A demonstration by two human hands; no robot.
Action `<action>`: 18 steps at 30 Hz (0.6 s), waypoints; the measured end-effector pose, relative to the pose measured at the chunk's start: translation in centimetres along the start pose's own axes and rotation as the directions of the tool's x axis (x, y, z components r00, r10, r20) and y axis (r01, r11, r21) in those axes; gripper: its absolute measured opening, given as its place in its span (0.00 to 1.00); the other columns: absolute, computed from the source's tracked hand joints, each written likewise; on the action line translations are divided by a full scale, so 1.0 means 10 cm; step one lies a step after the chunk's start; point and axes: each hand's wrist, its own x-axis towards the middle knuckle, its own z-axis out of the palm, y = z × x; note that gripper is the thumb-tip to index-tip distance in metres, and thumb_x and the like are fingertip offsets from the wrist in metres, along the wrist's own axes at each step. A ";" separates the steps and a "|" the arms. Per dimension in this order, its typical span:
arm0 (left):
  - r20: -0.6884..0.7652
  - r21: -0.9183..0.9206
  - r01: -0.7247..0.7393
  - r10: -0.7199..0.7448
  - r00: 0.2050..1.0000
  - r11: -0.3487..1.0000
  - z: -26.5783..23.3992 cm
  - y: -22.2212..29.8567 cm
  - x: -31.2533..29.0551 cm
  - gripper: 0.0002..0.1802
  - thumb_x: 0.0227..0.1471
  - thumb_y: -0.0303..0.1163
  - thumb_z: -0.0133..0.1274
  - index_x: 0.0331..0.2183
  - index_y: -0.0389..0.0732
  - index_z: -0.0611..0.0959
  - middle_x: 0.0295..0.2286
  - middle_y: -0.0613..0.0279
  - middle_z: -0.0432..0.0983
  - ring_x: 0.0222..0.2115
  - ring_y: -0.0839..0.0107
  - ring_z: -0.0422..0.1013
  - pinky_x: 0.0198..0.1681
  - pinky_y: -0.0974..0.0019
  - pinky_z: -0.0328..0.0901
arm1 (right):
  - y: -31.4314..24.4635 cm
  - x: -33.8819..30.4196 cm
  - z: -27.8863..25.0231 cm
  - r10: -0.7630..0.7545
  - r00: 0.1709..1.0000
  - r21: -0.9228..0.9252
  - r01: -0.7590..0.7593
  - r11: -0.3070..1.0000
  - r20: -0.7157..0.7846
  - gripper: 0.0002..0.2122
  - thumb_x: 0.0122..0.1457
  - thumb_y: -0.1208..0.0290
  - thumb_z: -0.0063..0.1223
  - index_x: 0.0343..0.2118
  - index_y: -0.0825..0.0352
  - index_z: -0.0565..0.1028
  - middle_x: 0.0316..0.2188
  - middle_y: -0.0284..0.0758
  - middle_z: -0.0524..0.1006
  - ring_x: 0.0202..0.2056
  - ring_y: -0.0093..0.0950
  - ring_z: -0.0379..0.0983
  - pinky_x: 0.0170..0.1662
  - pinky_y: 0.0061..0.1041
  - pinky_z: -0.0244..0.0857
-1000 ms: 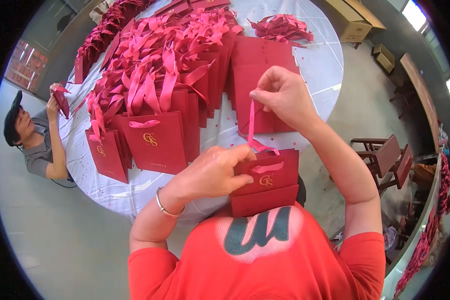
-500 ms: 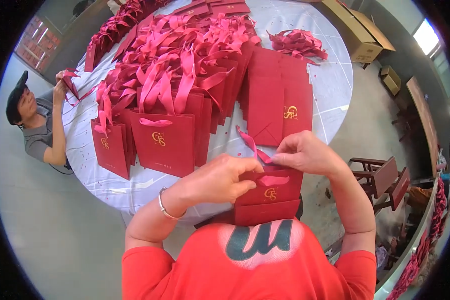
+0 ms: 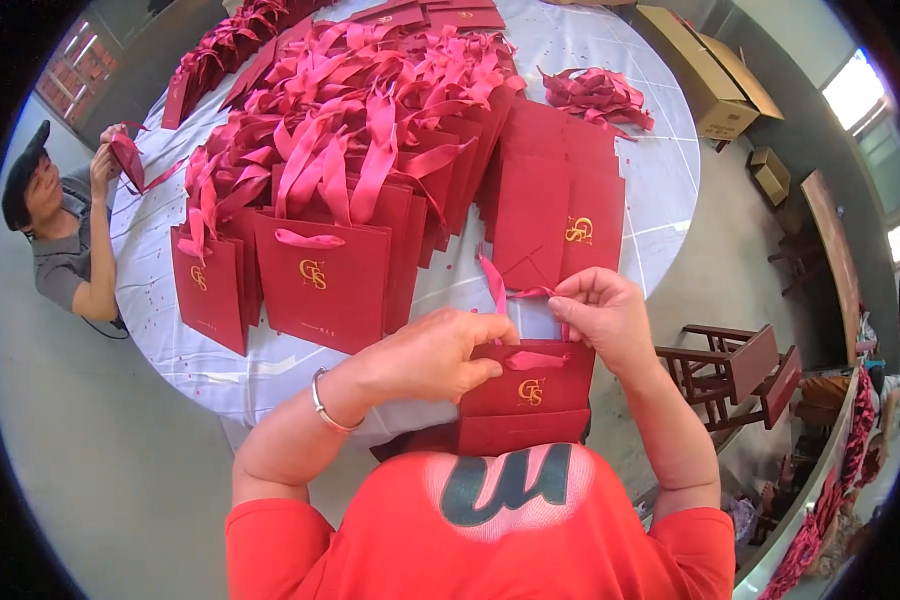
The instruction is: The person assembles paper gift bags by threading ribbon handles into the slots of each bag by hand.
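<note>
A red paper gift bag [image 3: 526, 392] with a gold emblem stands at the table's near edge, close against my body. My left hand [image 3: 435, 350] grips its top rim at the left, thumb outside and index finger over the mouth. Between thumb and fingertips my right hand [image 3: 606, 310] pinches a pink ribbon [image 3: 526, 293] above the bag's right side. That ribbon loops up and leftward behind the bag. A second pink ribbon [image 3: 538, 360] lies across the bag's front. Just beyond are flat red bags [image 3: 535, 190] in an overlapping stack.
Many upright red bags [image 3: 322, 270] with ribbon handles crowd the white-covered round table [image 3: 660, 190]. Loose ribbons [image 3: 600, 98] lie at the far right. Another person [image 3: 65, 225] handles a bag at the left. Wooden stools [image 3: 740, 365] and a cardboard box [image 3: 700, 75] are on the right.
My right hand has risen slightly with the ribbon, drawing it up and spreading the loop. My left hand stays at the rim. The person at left has lifted their bag a little.
</note>
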 end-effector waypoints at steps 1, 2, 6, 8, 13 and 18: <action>0.004 0.018 0.031 -0.031 1.000 0.999 0.00 0.02 0.00 0.15 0.51 0.24 0.55 0.43 0.35 0.77 0.27 0.53 0.79 0.20 0.68 0.76 0.26 0.64 0.69 | 0.02 0.00 0.01 -0.029 0.999 -0.004 0.029 1.000 -0.023 0.06 0.54 0.80 0.62 0.33 0.72 0.76 0.22 0.30 0.77 0.20 0.13 0.70 0.22 0.13 0.64; 0.001 0.016 0.031 -0.031 1.000 0.999 0.03 0.00 0.00 0.15 0.51 0.24 0.55 0.43 0.35 0.77 0.27 0.53 0.79 0.20 0.68 0.76 0.26 0.64 0.69 | 0.04 0.00 0.02 -0.059 0.997 -0.007 0.059 0.998 -0.043 0.06 0.54 0.80 0.62 0.33 0.71 0.76 0.22 0.29 0.77 0.20 0.13 0.70 0.22 0.13 0.64; -0.151 0.193 -0.086 0.116 0.982 0.977 0.16 -0.05 -0.02 0.14 0.49 0.23 0.55 0.41 0.35 0.77 0.32 0.45 0.78 0.33 0.51 0.76 0.36 0.57 0.69 | 0.08 0.00 0.01 -0.093 0.995 -0.035 0.092 0.995 -0.041 0.10 0.53 0.81 0.62 0.37 0.72 0.74 0.25 0.31 0.78 0.21 0.14 0.71 0.23 0.12 0.65; -0.186 0.244 -0.100 0.148 0.971 0.965 0.16 -0.04 -0.03 0.13 0.48 0.23 0.55 0.40 0.35 0.77 0.33 0.44 0.78 0.37 0.47 0.74 0.38 0.55 0.68 | 0.04 -0.01 0.02 -0.148 0.989 0.137 0.151 0.979 -0.031 0.14 0.53 0.82 0.62 0.43 0.72 0.72 0.30 0.32 0.78 0.25 0.14 0.72 0.26 0.12 0.66; -0.030 0.169 -0.131 0.137 0.990 0.977 0.00 -0.03 -0.04 0.13 0.45 0.23 0.56 0.38 0.34 0.78 0.33 0.45 0.77 0.35 0.48 0.74 0.38 0.55 0.68 | -0.07 0.13 0.00 -0.175 0.985 0.177 0.171 0.969 0.008 0.16 0.53 0.82 0.61 0.45 0.73 0.71 0.34 0.33 0.78 0.31 0.16 0.74 0.31 0.14 0.68; -0.060 0.243 -0.123 0.142 0.988 0.962 0.06 -0.06 -0.04 0.11 0.45 0.23 0.56 0.35 0.33 0.79 0.30 0.45 0.78 0.33 0.48 0.75 0.36 0.55 0.69 | -0.20 0.30 0.20 -0.154 0.987 -0.030 0.156 0.987 0.045 0.12 0.55 0.81 0.59 0.42 0.74 0.74 0.29 0.31 0.77 0.27 0.15 0.73 0.29 0.14 0.68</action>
